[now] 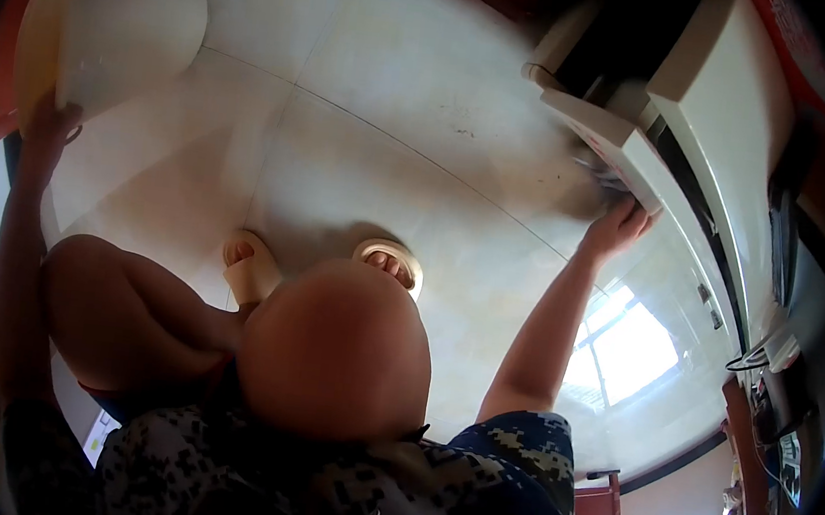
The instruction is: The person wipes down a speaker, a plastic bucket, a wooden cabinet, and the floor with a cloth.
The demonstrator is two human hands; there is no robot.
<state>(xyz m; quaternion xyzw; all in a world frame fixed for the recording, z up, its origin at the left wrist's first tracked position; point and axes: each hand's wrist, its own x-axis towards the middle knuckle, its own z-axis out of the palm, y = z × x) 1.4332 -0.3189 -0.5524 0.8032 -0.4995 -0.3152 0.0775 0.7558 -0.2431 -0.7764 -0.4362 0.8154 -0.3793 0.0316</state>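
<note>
My left hand [47, 127] grips the rim of a white bucket [134, 32] at the upper left. The bucket lies tilted towards me, with a yellowish inside and small handle loops at its rim. Its contents cannot be made out. On the right, my right hand [623, 227] has its fingers curled on the edge of a white panel [611, 143], which juts out from a white cabinet-like unit [728, 80]. Something greyish and blurred lies just behind those fingers, and I cannot make out what it is.
Pale floor tiles [341, 170] stretch ahead, with my knees and sandals [393, 255] at the bottom centre. Light from a window reflects off the floor at right. Reddish furniture [597, 513] stands lower right; cables and dark objects line the right edge.
</note>
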